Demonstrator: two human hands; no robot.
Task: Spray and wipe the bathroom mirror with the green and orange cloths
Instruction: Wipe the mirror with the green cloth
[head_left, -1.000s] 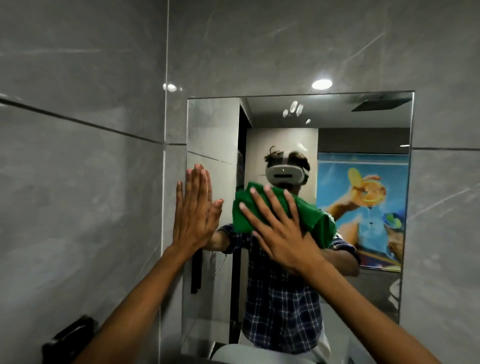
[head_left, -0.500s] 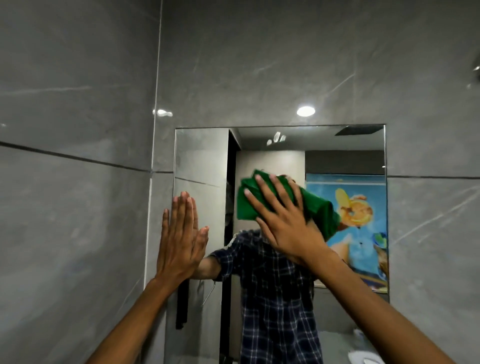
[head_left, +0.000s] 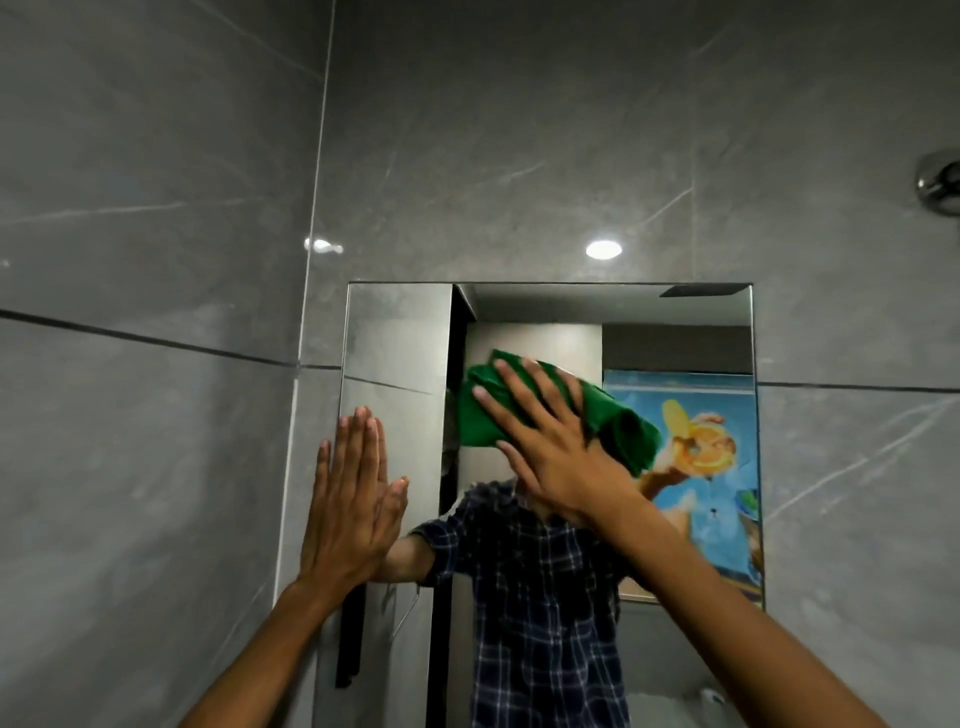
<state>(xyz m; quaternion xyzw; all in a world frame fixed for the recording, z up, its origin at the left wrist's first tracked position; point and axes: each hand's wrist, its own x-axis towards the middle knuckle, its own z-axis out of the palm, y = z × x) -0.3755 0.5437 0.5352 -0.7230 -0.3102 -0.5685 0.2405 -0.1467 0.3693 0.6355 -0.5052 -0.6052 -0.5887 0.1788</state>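
Observation:
The rectangular bathroom mirror (head_left: 675, 322) is set into the grey tiled wall ahead of me. My right hand (head_left: 550, 447) lies flat with fingers spread on a folded green cloth (head_left: 480, 415), pressing it against the glass in the mirror's upper middle. My left hand (head_left: 353, 499) rests flat, fingers together, against the mirror's left edge and holds nothing. No orange cloth or spray bottle is in view. The mirror reflects a person in a blue checked shirt.
Grey marble-look tiles (head_left: 156, 467) cover the left side wall and the wall around the mirror. A chrome fitting (head_left: 940, 187) sticks out at the upper right. A colourful poster (head_left: 701, 467) shows in the reflection.
My right hand has slid the green cloth up the mirror. The view has tilted upward, so the mirror sits lower in frame. My left hand stays flat at the mirror's left edge.

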